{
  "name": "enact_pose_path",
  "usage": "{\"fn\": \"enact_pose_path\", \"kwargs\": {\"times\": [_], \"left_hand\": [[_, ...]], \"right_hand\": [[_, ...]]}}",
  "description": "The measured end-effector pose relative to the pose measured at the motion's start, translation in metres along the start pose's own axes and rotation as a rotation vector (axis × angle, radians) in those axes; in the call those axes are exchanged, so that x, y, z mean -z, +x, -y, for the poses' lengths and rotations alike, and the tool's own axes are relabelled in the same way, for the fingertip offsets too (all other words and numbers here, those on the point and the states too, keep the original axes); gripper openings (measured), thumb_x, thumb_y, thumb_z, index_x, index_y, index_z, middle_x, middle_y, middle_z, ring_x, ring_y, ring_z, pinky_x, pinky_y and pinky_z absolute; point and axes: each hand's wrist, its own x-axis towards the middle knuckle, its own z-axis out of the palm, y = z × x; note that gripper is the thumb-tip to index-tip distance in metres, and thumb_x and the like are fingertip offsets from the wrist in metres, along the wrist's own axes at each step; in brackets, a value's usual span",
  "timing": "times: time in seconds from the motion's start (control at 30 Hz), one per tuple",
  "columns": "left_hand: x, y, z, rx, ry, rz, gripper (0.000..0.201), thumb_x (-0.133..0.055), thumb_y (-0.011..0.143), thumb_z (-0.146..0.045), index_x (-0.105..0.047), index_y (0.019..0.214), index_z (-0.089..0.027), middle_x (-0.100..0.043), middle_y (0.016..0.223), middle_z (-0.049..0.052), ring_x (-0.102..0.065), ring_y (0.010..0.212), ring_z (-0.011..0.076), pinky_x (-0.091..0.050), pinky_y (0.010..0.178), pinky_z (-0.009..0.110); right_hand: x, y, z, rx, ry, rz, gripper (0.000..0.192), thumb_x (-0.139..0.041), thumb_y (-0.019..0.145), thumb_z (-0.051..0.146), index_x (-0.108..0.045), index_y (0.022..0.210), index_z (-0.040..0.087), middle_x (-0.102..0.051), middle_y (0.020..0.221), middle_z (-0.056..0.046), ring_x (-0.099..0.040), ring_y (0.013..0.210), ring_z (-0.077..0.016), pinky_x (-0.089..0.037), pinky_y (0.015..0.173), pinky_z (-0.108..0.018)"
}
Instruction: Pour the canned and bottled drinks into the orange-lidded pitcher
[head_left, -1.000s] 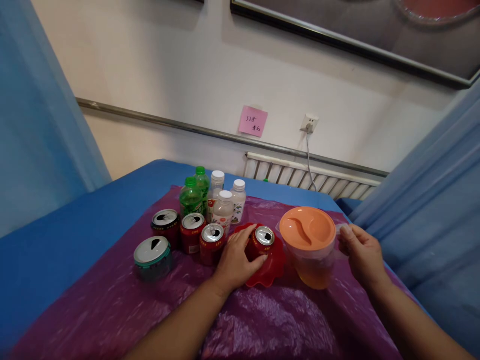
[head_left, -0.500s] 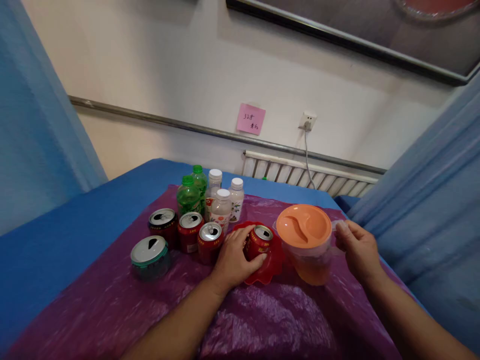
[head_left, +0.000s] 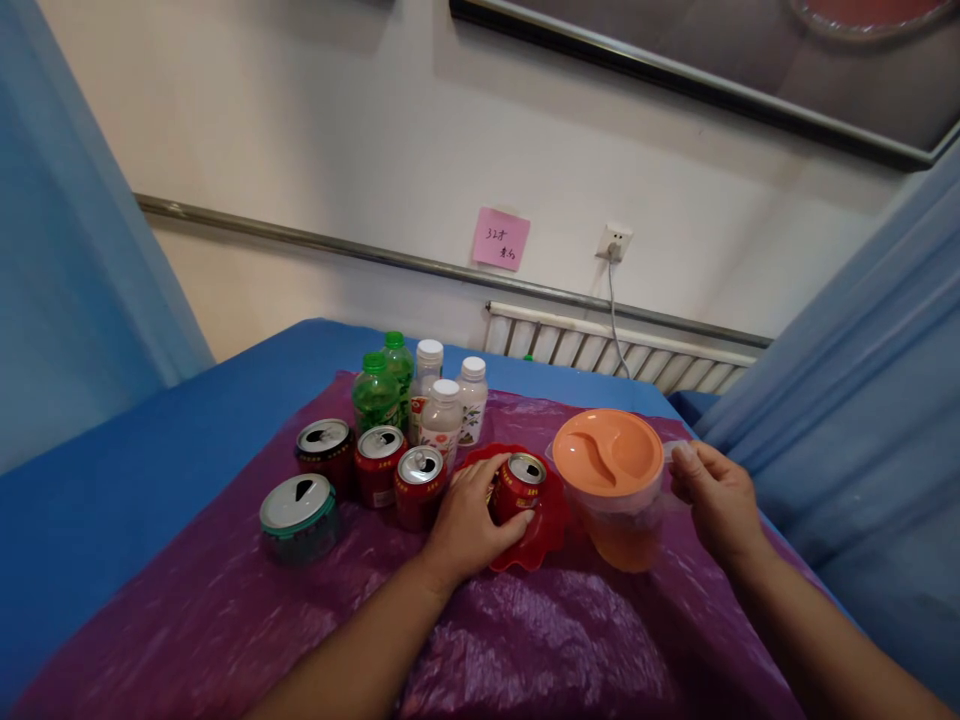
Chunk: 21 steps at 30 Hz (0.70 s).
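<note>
My left hand (head_left: 471,520) wraps around a red drink can (head_left: 518,485) that stands in a red scalloped bowl (head_left: 551,522). To the right stands a clear plastic pitcher (head_left: 628,535) holding orange liquid, closed by an orange lid (head_left: 607,452). My right hand (head_left: 712,498) grips the pitcher's handle on its right side. Both items rest on a purple plastic sheet (head_left: 525,640).
Left of the bowl stand three open red cans (head_left: 380,465) and a teal can (head_left: 297,515). Behind them are two green bottles (head_left: 376,392) and three white-capped bottles (head_left: 442,415). The blue table (head_left: 112,480) meets the wall and a radiator (head_left: 615,350). Blue curtains hang at both sides.
The view shifted slightly between the oldest frame and now. My hands keep their holds on the can and the pitcher handle; nothing has visibly been moved.
</note>
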Motion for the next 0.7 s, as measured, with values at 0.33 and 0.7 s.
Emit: {"fn": "enact_pose_path", "kwargs": {"times": [0.33,0.7], "left_hand": [[-0.0022,0.0009,0.0022,0.000,0.000,0.010,0.064,-0.079,0.073,-0.024,-0.057,0.134,-0.022,-0.067,0.134,0.011,-0.062,0.125,0.0323,-0.046,0.111,0.052],[-0.0007,0.0005,0.0007,-0.004,-0.013,-0.001,0.066,-0.079,0.073,-0.021,-0.058,0.135,-0.022,-0.068,0.136,0.010,-0.062,0.126,0.0317,-0.046,0.112,0.052]], "right_hand": [[-0.0013,-0.0002,0.0022,-0.001,0.013,-0.012,0.050,-0.075,0.083,0.062,-0.054,0.065,0.020,-0.040,0.060,0.005,-0.035,0.057,-0.0112,-0.030,0.051,-0.023],[-0.0002,-0.0006,0.0031,0.001,0.013,-0.009,0.048,-0.074,0.085,0.059,-0.053,0.064,0.021,-0.039,0.059,0.005,-0.034,0.055,-0.0111,-0.030,0.049,-0.023]]}}
